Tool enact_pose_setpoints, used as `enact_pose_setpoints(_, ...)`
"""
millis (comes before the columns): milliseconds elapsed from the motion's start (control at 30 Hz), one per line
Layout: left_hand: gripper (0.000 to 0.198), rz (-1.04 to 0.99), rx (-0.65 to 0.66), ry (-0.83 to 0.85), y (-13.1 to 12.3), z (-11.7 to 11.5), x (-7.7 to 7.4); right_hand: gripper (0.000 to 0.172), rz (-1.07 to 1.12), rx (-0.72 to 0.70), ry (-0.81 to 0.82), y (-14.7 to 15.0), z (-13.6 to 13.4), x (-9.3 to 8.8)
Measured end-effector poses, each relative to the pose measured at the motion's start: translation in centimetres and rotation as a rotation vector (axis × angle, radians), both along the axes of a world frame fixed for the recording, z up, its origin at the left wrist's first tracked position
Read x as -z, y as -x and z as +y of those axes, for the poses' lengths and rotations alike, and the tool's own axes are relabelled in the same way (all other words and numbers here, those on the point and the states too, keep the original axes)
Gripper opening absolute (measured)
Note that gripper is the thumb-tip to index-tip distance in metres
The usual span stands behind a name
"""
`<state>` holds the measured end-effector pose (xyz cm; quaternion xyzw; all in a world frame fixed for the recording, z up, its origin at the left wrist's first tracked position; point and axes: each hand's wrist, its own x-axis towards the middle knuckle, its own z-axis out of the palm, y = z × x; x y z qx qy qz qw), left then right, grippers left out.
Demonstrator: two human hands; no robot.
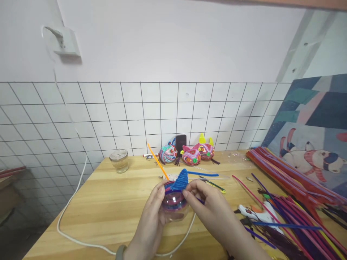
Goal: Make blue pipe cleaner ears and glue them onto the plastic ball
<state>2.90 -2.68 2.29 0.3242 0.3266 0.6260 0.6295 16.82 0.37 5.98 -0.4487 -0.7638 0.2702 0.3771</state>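
Note:
A clear round ball (176, 216), its upper part wrapped in blue, purple and pink pipe cleaner, is held above the table in my left hand (151, 213), fingers curled round its side. On top stands a blue ear-shaped piece (182, 179) of ridged pipe cleaner. My right hand (207, 200) is closed in a pinch at the ball's right edge, just below the blue piece. A purple pipe cleaner (201, 201) shows between its fingers; their inner side is partly hidden.
Several wrapped animal balls (191, 156) and a phone (181, 143) stand by the wall. A glass jar (119, 161) is at back left. On the right lie a white glue gun (261, 215) and many pipe cleaners (298, 216). A white cable (78, 241) crosses the front.

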Motion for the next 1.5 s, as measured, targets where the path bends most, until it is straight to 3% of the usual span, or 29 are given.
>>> enact_pose_setpoints(167,0.033,-0.06,-0.003,0.015,0.06,0.14,-0.01,0.01,-0.055,-0.02,-0.084,-0.18,-0.34,0.03)
enact_pose_setpoints(367,0.034,-0.11,0.019,0.08,0.27,0.38,0.12,0.026,-0.152,-0.129,-0.292,-0.45,-0.44,0.29)
enact_pose_setpoints(633,0.033,-0.154,0.033,0.1,0.4,0.45,0.39,0.03,-0.331,-0.08,-0.423,-0.14,-0.66,-0.08)
enact_pose_setpoints(1500,0.031,-0.165,0.007,0.1,0.33,0.44,0.67,0.031,-0.419,-0.077,-0.286,0.1,-0.82,-0.18)
